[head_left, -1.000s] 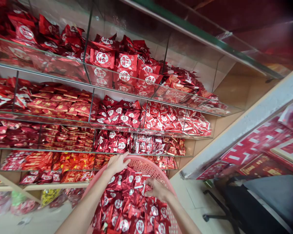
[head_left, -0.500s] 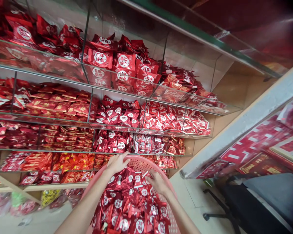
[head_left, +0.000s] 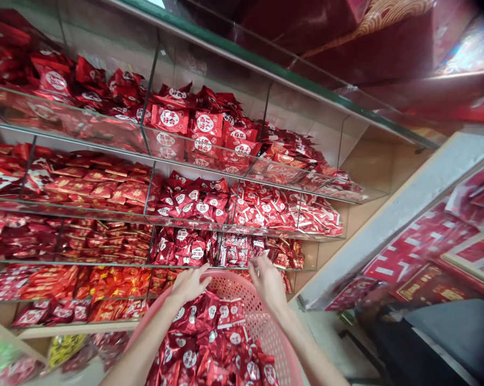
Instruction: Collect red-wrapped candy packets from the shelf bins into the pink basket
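Note:
A pink perforated plastic basket [head_left: 262,311] full of small red packets [head_left: 210,343] with white round labels stands in front of the shelves. My left hand [head_left: 191,284] is hooked over its far rim, fingers on the outer side and thumb across the top. Raised above the rim at the right, my right hand [head_left: 268,281] has its fingers curled towards a shelf compartment of small red-and-white packets [head_left: 236,249]. What lies inside those curled fingers is hidden.
Glass-fronted shelves [head_left: 193,214] with dividers hold several kinds of red packets. A green-edged glass shelf [head_left: 274,64] runs overhead. To the right are a white-grey post [head_left: 403,209], red printed goods [head_left: 419,246] and a dark chair [head_left: 435,343]. Bagged goods [head_left: 65,348] lie low on the left.
My right hand has risen from the packets in the basket to the shelf side of the rim, its fingers curling. My left hand stays on the rim. The view has tilted up slightly.

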Demonstrator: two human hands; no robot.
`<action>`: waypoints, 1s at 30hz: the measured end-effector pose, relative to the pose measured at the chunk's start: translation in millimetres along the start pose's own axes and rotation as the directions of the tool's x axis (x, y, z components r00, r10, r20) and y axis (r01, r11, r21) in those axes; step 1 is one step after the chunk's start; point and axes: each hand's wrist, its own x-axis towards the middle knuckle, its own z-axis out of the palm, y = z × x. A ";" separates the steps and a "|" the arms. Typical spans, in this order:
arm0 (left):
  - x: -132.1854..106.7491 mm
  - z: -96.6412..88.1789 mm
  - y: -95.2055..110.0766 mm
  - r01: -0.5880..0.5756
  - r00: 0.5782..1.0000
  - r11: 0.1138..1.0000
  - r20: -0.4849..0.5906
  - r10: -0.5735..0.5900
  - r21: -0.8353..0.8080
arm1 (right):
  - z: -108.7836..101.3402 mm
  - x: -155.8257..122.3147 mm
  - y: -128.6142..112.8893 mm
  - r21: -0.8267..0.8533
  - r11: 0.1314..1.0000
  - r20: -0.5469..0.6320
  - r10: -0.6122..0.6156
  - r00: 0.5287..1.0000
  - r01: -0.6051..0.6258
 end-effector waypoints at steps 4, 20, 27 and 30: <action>-0.1 0.0 -0.7 -0.011 1.000 1.000 -0.013 0.011 -0.001 | -56.4 51.5 4.7 0.002 0.985 -0.149 -0.172 0.974 0.174; -0.7 -2.4 0.7 0.003 1.000 1.000 -0.013 -0.003 -0.023 | -99.1 140.4 48.5 -0.316 0.934 0.267 -0.082 0.960 0.168; -1.5 -4.2 2.7 0.018 1.000 0.999 -0.004 -0.018 -0.029 | -133.9 146.2 47.5 -0.078 0.976 0.400 -0.155 0.903 0.202; -1.4 -4.0 2.9 0.015 1.000 1.000 -0.004 -0.015 -0.022 | -138.8 151.4 44.2 -0.056 0.973 0.359 -0.188 0.914 0.222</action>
